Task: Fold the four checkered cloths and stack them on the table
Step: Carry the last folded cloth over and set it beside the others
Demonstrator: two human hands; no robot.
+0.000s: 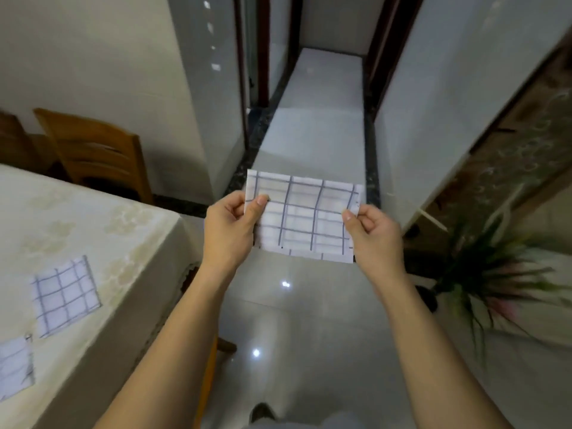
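Note:
I hold a white cloth with a grey check pattern (301,216) in the air above the floor, folded into a rectangle. My left hand (230,226) pinches its left edge and my right hand (373,233) pinches its right edge. A second folded checkered cloth (65,294) lies flat on the table (102,233) at the left. Part of a third checkered cloth (14,366) shows at the table's lower left, cut off by the frame edge. A fourth cloth is not in view.
The table carries a cream patterned cover and fills the left side. A wooden chair (93,150) stands behind it. A potted plant (483,274) is on the floor at the right. A tiled corridor (318,125) runs ahead between white walls.

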